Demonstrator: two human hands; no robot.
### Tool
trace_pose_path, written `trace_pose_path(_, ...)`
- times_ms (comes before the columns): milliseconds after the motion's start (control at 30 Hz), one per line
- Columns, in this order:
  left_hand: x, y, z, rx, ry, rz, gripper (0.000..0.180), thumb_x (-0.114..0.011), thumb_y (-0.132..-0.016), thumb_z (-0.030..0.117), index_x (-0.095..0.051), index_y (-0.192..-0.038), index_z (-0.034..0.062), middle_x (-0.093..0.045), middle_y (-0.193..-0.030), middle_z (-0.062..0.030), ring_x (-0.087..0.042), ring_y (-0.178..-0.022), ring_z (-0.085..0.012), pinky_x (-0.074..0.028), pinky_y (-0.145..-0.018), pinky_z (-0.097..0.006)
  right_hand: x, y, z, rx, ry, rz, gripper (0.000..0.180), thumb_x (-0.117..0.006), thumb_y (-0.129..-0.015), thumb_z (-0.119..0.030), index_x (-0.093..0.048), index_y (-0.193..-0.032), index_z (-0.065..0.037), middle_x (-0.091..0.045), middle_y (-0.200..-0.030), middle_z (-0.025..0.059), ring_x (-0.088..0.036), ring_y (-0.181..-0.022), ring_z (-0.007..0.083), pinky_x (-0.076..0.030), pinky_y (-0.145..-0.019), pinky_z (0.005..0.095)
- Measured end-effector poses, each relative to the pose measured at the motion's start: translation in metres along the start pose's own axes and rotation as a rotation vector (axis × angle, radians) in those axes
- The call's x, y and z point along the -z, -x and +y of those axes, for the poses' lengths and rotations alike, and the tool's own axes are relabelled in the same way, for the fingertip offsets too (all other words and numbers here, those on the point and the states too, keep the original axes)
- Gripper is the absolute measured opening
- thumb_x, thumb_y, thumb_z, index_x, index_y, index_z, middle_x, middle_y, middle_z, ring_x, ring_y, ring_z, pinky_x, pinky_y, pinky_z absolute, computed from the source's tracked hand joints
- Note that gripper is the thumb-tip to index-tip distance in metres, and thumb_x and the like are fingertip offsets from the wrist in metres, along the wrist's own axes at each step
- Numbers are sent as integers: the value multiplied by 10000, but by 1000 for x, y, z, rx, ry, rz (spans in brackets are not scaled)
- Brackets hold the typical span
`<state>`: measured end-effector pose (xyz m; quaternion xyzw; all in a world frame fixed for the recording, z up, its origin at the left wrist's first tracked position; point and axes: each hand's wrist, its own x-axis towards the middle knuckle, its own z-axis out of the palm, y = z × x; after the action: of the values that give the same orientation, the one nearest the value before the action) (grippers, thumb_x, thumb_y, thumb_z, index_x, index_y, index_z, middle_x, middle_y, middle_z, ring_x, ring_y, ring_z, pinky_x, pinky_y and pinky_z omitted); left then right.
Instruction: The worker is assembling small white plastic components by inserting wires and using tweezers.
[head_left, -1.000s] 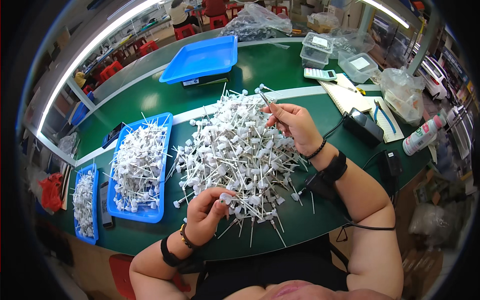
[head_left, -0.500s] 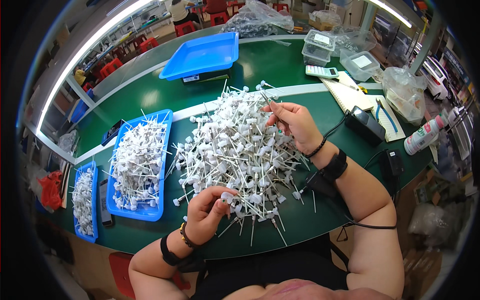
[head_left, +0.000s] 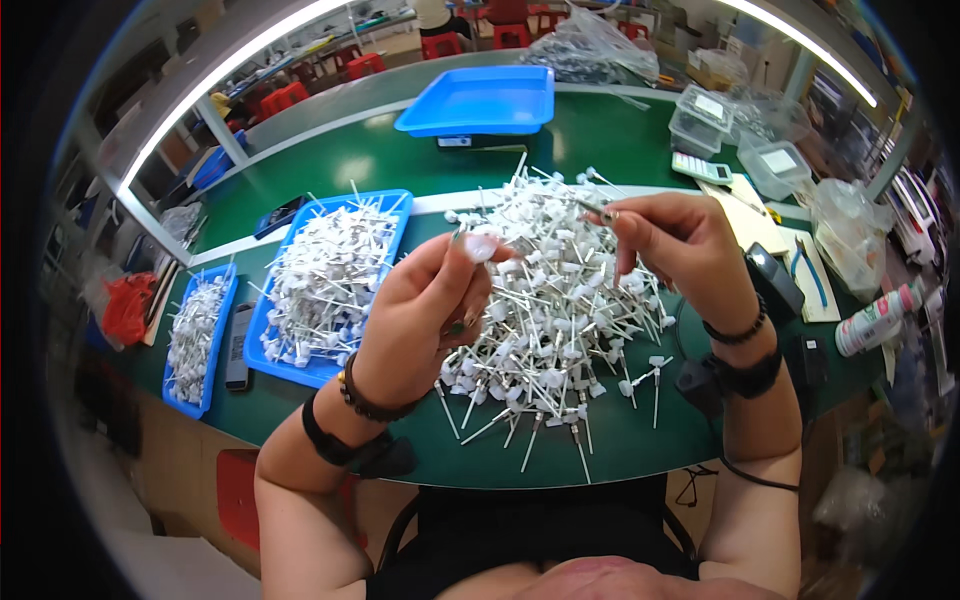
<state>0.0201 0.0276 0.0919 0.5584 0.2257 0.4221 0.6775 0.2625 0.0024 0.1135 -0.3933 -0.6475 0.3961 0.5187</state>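
Worktop [head_left: 460,462]: green, crossed by a pale strip [head_left: 428,204], near edge running just in front of my body. White-capped parts with thin stems lie in a loose pile [head_left: 560,310] mid-worktop, some stems pointing to the near edge. My left hand [head_left: 425,310] is raised over the pile's left side, thumb and index finger closed on a white cap [head_left: 480,248], other fingers curled. My right hand [head_left: 685,235] is above the pile's right side, thumb and index finger pinched on a slim grey piece [head_left: 588,208]; its far end blurs into the parts behind. Toward the left end: a larger blue tray [head_left: 300,372] and a narrow blue tray [head_left: 188,403], both heaped with similar parts, a phone [head_left: 238,345] between them. Far side, beyond the strip: a third blue tray [head_left: 480,95] on a dark box [head_left: 495,143]. Right end: calculator [head_left: 702,168], notebook [head_left: 745,215], pliers [head_left: 813,272], bottle [head_left: 875,322]. Room: lamp tube [head_left: 235,66] overhead; red stools [head_left: 440,46] beyond the far edge.
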Motion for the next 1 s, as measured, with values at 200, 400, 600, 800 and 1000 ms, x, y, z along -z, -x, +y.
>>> trace_pose_path(200,-24,0,22,-35,72,-41,369,-392,-972,321,-547,-1063,-2,-407,-641,42,-295,-500,-18,-264,-449,-167,-10,-6,-35,-169,-55,-156,250,-609,-868,-223,-633,-937,16,-627,-627,33,-520,-501,21,-321,-421,157)
trace_pose_path(400,-22,0,10,3,2,-67,344,-394,-974,299,-557,-1067,11,-415,-645,44,-314,-510,-16,-261,-452,-165,-4,-4,-29,-193,-108,-177,243,-635,-851,-240,-636,-899,-1,-637,-628,30,-450,-450,-10,-288,-391,147)
trace_pose_path(600,-21,2,1,-29,-93,-58,321,-441,-959,284,-569,-1054,5,-426,-642,35,-328,-520,-24,-255,-453,-174,-13,9,-38,429,475,15,109,-707,-756,-117,-667,-841,-63,-633,-640,25,-601,-549,82,-428,-464,200)
trace_pose_path(800,-20,-1,1,173,211,-98,352,-423,-962,311,-549,-1064,-1,-408,-651,27,-308,-509,-31,-252,-434,-172,-19,11,-27,888,846,215,121,-738,-694,-83,-680,-799,-97,-644,-670,26,-604,-539,145,-436,-472,229)
trace_pose_path(1000,-16,4,2,184,263,-89,360,-400,-969,309,-533,-1066,-11,-401,-651,23,-306,-516,-29,-250,-423,-163,-26,6,-25,-182,-130,-114,145,-712,-719,-80,-660,-853,-60,-643,-686,33,-602,-567,95,-442,-475,234)
